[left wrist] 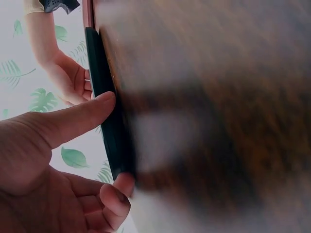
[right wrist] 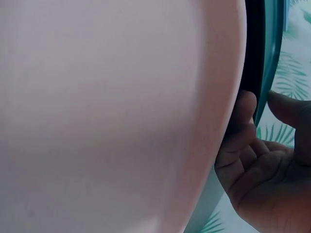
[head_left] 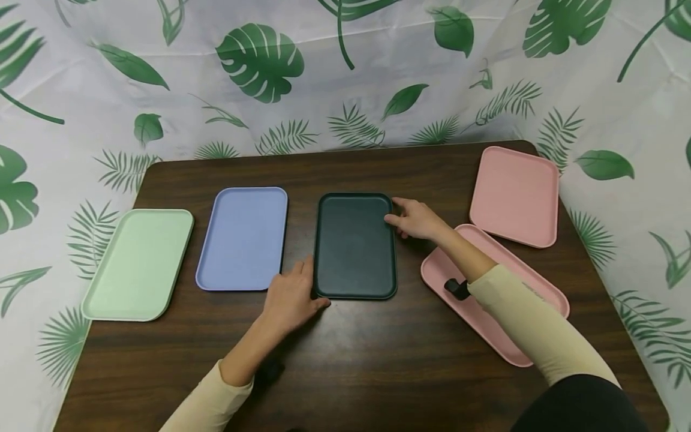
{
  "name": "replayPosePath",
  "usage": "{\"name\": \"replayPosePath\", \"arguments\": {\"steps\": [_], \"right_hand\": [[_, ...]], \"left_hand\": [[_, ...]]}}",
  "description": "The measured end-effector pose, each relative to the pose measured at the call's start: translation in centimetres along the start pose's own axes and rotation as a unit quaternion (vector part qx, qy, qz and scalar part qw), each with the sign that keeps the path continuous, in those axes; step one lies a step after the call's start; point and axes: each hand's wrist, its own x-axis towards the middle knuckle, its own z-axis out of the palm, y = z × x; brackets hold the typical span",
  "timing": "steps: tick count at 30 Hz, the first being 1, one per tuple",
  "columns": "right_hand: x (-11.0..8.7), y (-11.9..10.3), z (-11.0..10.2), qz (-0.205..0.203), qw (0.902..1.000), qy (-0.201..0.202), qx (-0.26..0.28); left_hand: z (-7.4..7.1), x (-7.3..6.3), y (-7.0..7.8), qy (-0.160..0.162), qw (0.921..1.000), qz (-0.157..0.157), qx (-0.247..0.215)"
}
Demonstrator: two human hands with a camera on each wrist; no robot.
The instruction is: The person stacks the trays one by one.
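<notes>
A dark green rectangular tray point(head_left: 355, 246) lies on the brown wooden table point(head_left: 345, 360), in the middle of the head view. My left hand point(head_left: 291, 295) is at its near left corner, fingers along the left side and thumb at the near edge. In the left wrist view the thumb point(left wrist: 80, 119) touches the tray's dark edge point(left wrist: 109, 116). On the far right side, my right hand point(head_left: 415, 219) holds the rim, thumb over the top. The right wrist view shows curled fingers point(right wrist: 243, 116) on one side of that rim and the thumb on the other.
Left of the green tray lie a blue tray point(head_left: 243, 240) and a light green tray point(head_left: 140, 264). One pink tray point(head_left: 515, 195) sits at the back right. Another pink tray point(head_left: 540, 297) lies slanted beneath my right forearm. A leaf-patterned cloth point(head_left: 367, 78) hangs behind the table.
</notes>
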Motion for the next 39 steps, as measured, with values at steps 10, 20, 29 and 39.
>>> {"name": "replayPosePath", "arguments": {"steps": [10, 20, 29, 39], "right_hand": [[0.4, -0.6, 0.6, 0.007, 0.9999, 0.008, -0.012], [0.4, -0.9, 0.7, -0.004, 0.9999, 0.012, -0.006], [1.0, -1.8, -0.3, -0.019, 0.9996, 0.010, 0.020], [3.4, -2.3, -1.6, -0.012, 0.9996, 0.017, 0.021]], "left_hand": [[0.4, 0.3, 0.2, -0.019, 0.9993, -0.018, -0.027], [0.3, 0.3, 0.1, -0.040, 0.9958, -0.044, -0.069], [-0.8, 0.5, -0.4, -0.020, 0.9958, -0.044, -0.077], [-1.0, 2.4, -1.1, -0.007, 0.9941, -0.044, -0.099]]}}
